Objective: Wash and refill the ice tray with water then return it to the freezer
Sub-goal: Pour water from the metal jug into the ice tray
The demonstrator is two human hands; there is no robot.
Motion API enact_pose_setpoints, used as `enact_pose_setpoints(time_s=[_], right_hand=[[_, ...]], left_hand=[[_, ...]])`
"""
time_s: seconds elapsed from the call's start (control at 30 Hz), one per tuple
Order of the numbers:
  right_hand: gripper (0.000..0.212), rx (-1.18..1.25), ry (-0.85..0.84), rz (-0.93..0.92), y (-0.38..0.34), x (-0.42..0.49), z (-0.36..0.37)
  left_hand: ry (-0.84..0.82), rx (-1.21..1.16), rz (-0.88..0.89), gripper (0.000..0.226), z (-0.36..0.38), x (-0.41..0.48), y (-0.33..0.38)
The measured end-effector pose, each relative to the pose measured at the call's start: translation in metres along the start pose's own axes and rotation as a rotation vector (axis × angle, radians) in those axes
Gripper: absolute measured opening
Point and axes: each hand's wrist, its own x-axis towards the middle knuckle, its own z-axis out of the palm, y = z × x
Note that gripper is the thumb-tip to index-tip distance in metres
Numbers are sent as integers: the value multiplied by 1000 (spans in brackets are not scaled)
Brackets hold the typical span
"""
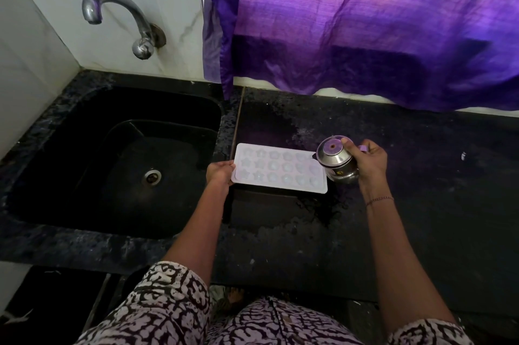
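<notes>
On the dark worktop (421,204), at 3 o'clock from the sink (84,148), the ice tray (280,169) lay level, likely so spills could reach the drain. A steel jug (338,162) leaned over its 3 o'clock end, seemingly to fill it, with the right hand (370,160) wrapping its grip round the jug. The left hand (220,172) pinched the 9 o'clock edge in its grip, apparently to steady the tray.

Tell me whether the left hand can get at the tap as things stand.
Probably yes, once freed: the left hand grips the ice tray at its edge, but nothing stands between it and the tap across the sink.
</notes>
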Motion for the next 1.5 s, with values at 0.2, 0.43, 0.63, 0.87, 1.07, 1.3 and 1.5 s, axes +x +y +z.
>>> enact_pose_setpoints(time_s=[0.2,0.43,0.63,0.87,1.07,1.3,1.5], right_hand=[[50,14,13,-10,-1,1,0],[50,93,5,5,1,0,5],[49,76,-28,24,3,-6,17],[49,44,-70,30,6,-12,29],[49,51,-62,30,5,-11,32],[51,61,-37,9,5,-10,32],[51,48,-24,9,7,-7,30]], left_hand=[[-10,-2,5,24,1,3,-1],[-5,-13,-6,22,1,6,-3],[-5,-7,-5,22,1,9,-4],[-12,-26,0,22,0,6,-2],[-11,-22,-3,22,-1,7,-3],[-10,-30,-5,22,0,5,-1],[-7,-20,-5,22,-1,5,-2]])
